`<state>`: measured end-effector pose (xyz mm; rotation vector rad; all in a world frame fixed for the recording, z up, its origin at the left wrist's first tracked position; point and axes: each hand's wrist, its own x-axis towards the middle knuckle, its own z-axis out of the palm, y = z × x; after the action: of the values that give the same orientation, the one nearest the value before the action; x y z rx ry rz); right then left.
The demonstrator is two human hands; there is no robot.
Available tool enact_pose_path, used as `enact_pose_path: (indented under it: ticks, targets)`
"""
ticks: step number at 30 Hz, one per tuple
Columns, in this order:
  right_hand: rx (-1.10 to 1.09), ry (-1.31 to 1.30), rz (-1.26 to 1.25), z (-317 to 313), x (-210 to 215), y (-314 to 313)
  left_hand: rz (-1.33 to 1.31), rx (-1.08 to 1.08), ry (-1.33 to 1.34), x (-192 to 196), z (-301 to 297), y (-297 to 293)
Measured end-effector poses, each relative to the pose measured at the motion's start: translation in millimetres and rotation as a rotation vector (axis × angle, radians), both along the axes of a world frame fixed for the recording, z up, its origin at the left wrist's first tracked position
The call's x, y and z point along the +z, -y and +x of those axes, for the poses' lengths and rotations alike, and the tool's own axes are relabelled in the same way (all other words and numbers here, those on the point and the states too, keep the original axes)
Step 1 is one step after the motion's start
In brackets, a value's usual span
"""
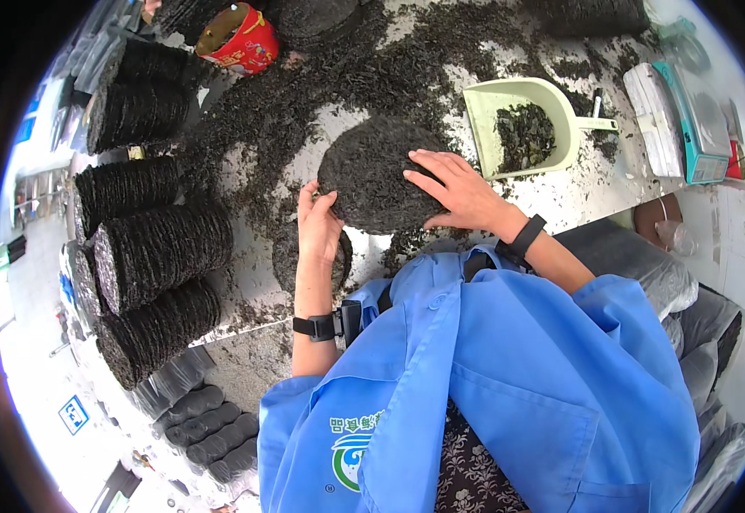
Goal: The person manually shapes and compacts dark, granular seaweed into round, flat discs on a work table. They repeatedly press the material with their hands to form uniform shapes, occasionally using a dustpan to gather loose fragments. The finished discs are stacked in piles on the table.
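A round, dark disc of dried seaweed (381,175) lies before me at the middle of the worktable. My left hand (319,224) pinches its left edge between thumb and fingers. Across its right part rests my right hand (462,190), fingers stretched out and spread on the top face, thumb near the closer edge. Below the disc, partly hidden by my left hand and wrist, another round dark piece (287,256) lies on the table. Loose seaweed flakes (244,128) are scattered around the disc.
A pale green dustpan (565,128) with seaweed bits sits right of the disc. Stacks of seaweed discs (163,252) line the left side. A red bucket (257,44) stands at the back left, a teal scale (702,128) at the far right, beside white packets (653,120).
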<state>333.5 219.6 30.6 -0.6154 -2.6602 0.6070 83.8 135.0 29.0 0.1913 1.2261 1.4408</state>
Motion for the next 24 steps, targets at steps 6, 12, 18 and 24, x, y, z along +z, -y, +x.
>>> enact_pose_path:
  ticks: [6,12,18,24]
  targets:
    - [-0.114,-0.146,0.387,-10,35,-7,0.219,0.008,0.116,22,-5,13]
    - [-0.578,-0.628,-0.737,-32,48,-10,0.206,-0.023,-0.104,40,-4,26]
    - [-0.449,-0.937,-1.395,-37,46,-5,0.172,-0.048,0.074,31,5,34]
    - [-0.447,-0.579,-1.399,-51,47,9,0.049,0.282,0.136,47,6,38]
